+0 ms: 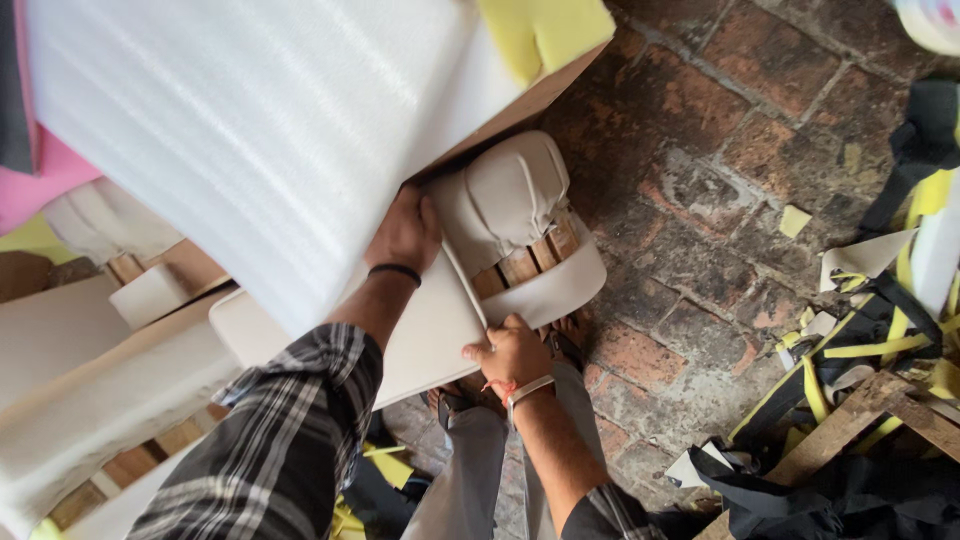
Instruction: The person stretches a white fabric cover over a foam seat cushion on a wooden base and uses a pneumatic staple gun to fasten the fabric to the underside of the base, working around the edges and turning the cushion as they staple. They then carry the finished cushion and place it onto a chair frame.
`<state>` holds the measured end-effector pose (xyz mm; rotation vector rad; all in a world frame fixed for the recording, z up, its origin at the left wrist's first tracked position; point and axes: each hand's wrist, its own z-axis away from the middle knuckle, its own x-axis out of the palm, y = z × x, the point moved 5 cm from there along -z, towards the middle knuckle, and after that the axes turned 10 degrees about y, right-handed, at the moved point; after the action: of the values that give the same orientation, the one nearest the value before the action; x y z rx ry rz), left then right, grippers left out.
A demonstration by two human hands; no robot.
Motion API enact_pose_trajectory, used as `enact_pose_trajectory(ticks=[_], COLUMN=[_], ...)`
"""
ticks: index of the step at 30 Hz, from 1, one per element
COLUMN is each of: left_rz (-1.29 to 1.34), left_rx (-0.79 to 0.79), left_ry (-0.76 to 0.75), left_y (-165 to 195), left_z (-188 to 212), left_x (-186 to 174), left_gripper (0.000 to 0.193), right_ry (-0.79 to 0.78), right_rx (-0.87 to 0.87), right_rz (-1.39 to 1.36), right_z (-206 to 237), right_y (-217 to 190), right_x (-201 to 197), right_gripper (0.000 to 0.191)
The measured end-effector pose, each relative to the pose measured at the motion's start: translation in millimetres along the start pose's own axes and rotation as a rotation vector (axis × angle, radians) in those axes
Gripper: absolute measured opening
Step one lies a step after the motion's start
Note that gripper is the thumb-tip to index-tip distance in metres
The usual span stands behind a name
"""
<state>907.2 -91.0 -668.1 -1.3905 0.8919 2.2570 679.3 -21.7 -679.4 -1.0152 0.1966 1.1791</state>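
Worn red brick floor [700,150]; left hand [407,232] flat, steadying the cream fabric-wrapped wooden furniture frame [510,215]; right hand [512,350] pinching its cream upholstery edge [470,290]. Judgement: pull cloth evenly taut, frame braced.

1. The left hand [405,235] has its fingertips tucked under the white foam sheet [260,140], so its grip cannot be read.
2. The foam sheet runs off the top edge at 12 o'clock.
3. The cream upholstered chair frame [510,230] is half hidden beneath the sheet.
4. The black and yellow scraps [880,340] at 3 o'clock are cut by the right edge.
5. The person's feet are hidden under the chair frame.
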Motion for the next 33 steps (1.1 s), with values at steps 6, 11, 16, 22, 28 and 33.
enact_pose_trajectory(ticks=[6,11,16,22,28,33], left_rz=[-0.005,0.033,0.092,0.083,-0.24,-0.331], left_rx=[0.088,0.238,0.209,0.235,0.395,0.349], left_ry=[0.051,0.12,0.091,-0.074,0.007,-0.175], left_y=[-12.5,-12.2,-7.3,-9.5,-67.3,-92.7], left_z=[-2.8,-6.5,-7.9,18.3,114.5,162.0], left_x=[10.4,15.4,12.0,5.9,-15.3,-26.5], left_gripper=[0.025,0.024,0.027,0.046,0.073,0.077], right_ry=[0.049,0.413,0.067,0.064,0.013,-0.036], right_rx=[0.03,-0.325,-0.008,-0.054,-0.036,0.071], right_rz=[0.005,-0.133,-0.018,0.089,0.232,0.346], right_z=[1.1,-16.7,-59.3,-63.5,-63.9,-50.4], right_y=[-9.2,-69.4,-87.2,-84.1,-89.6,-102.2], right_x=[-6.0,-27.4,-12.7,-14.2,-15.5,-25.1], right_gripper=[0.05,0.081,0.087,0.082,0.078,0.082])
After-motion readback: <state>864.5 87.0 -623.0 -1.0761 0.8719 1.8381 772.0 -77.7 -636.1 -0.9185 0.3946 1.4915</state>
